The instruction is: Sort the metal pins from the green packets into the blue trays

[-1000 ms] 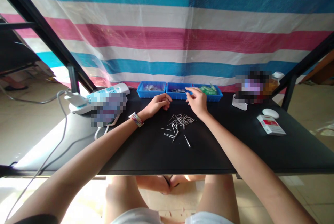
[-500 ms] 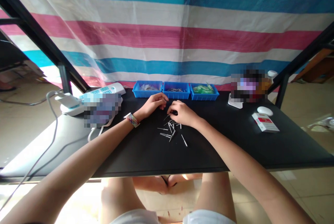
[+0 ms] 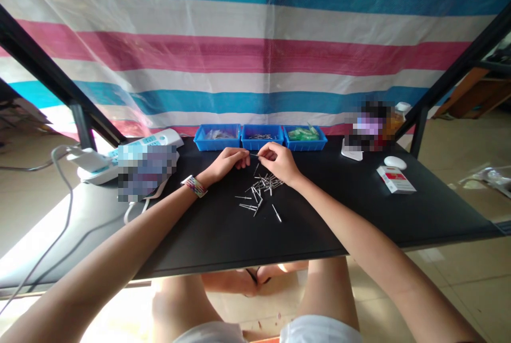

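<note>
Several silver blind rivets (image 3: 259,194) lie in a loose pile on the black tabletop (image 3: 223,236). Above the far side of the pile, my right hand (image 3: 280,162) pinches one thin rivet (image 3: 253,155) between thumb and fingertips, its end pointing toward my left hand. My left hand (image 3: 229,162), with a woven band at the wrist, rests on the table with fingers curled; whatever they hold is hidden. The blue bin (image 3: 262,146) just behind my hands holds more rivets.
Beside that bin stand a blue bin with clear bags (image 3: 217,144) and one with green packets (image 3: 305,145). A power strip (image 3: 170,140) with a cable lies left. At right are a cigarette box (image 3: 396,180), a white oval object (image 3: 395,162) and a bottle (image 3: 400,114).
My right hand has risen from the pile with a rivet and moved toward the bins. My left hand stays curled nearby. The view has shifted slightly.
</note>
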A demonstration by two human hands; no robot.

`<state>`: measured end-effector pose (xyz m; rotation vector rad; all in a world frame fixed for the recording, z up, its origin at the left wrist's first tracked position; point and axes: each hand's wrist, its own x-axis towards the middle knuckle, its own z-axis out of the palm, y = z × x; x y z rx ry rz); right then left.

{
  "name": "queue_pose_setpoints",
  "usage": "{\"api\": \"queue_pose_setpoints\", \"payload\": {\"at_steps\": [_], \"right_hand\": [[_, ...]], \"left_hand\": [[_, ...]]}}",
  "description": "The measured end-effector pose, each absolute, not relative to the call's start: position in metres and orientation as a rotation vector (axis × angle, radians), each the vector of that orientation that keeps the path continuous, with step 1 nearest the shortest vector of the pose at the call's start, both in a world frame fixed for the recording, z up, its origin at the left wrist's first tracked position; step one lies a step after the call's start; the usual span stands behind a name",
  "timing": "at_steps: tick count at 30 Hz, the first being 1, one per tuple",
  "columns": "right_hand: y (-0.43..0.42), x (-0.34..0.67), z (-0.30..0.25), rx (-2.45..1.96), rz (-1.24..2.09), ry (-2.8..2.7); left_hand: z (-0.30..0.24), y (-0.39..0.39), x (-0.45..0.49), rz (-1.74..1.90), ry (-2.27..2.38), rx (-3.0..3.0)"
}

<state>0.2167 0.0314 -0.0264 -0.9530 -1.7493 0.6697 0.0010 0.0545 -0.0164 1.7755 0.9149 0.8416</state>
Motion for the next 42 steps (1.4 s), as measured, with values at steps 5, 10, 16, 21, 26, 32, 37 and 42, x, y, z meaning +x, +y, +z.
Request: {"api": "queue_pose_setpoints", "payload": {"at_steps": [5, 10, 16, 21, 26, 32, 37, 42], "right_hand": [[0.031, 0.218, -0.028, -0.897, 0.594, -1.803], [0.031, 0.217, -0.029, -0.872, 0.567, -1.801], [0.033, 0.215, -0.032, -0.931, 0.866, -1.659], [0.036, 0.215, -0.037, -0.907, 1.078, -1.514], [0.041, 0.214, -0.04, -0.907, 1.017, -1.478], [0.041, 0.216, -0.038, -0.892, 0.907, -1.478], [0.041, 0.216, -0.038, -0.891, 0.885, -1.505], [0.043, 0.215, -0.042, -0.938, 0.874, -1.498]], "left_hand": [[-0.017, 0.055, 0.001, 0.839, 0.912, 1.719], [-0.018, 0.055, 0.001, 0.853, 0.933, 1.707], [-0.017, 0.055, 0.002, 0.907, 0.891, 1.687], [-0.016, 0.053, 0.003, 0.917, 0.866, 1.678], [-0.018, 0.054, 0.003, 0.934, 0.863, 1.66], [-0.025, 0.059, 0.001, 0.944, 0.892, 1.62], [-0.023, 0.058, 0.001, 0.887, 0.924, 1.668], [-0.021, 0.056, 0.002, 0.933, 0.934, 1.684]]}}
